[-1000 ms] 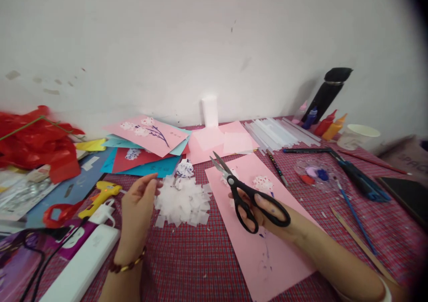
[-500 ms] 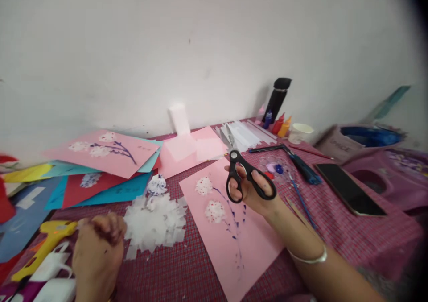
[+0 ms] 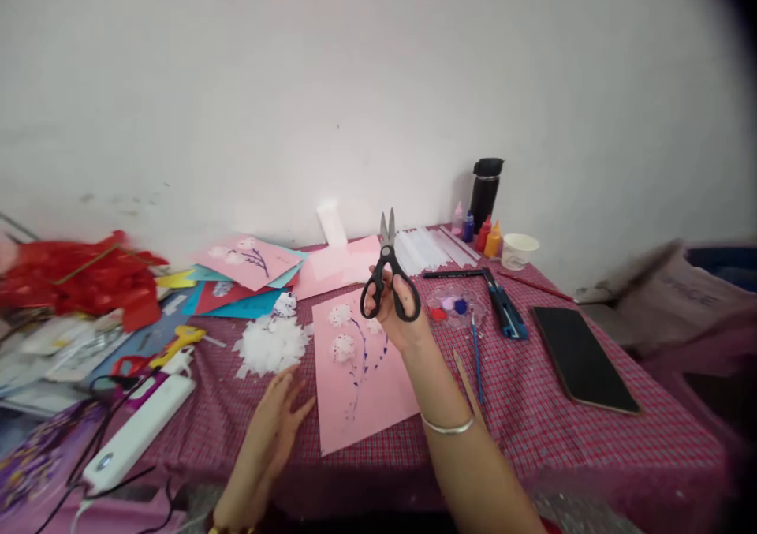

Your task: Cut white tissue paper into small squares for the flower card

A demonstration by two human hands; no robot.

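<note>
Raised over the table, my right hand (image 3: pixel 391 304) has its fingers through the handles of black-handled scissors (image 3: pixel 387 262). Their blades point up and stand slightly apart. Beneath lies a pink sheet (image 3: pixel 384 392) with white puffy flowers and painted dark-blue stems; my right hand hides part of its upper half. My left hand (image 3: pixel 281 416) is held with fingers apart and holds nothing. It is beside the left edge of that sheet, just in front of a pile of white paper pieces (image 3: pixel 269 346). A crumpled white ball with blue marks (image 3: pixel 285 305) rests at the back of the pile.
On the right are a paint palette (image 3: pixel 453 305), a blue paintbrush (image 3: pixel 476 360), a box cutter (image 3: pixel 504 305), a phone (image 3: pixel 583 356) and a paper cup (image 3: pixel 519 252). A black bottle (image 3: pixel 485 195) stands by the wall. Leftward lie a yellow glue gun (image 3: pixel 177 346) and a white power strip (image 3: pixel 139 435).
The view has swung left, bringing red plastic and the power strip into sight. My left hand, curled before, has opened and come closer to the pink sheet. The scissors stay in my right hand.
</note>
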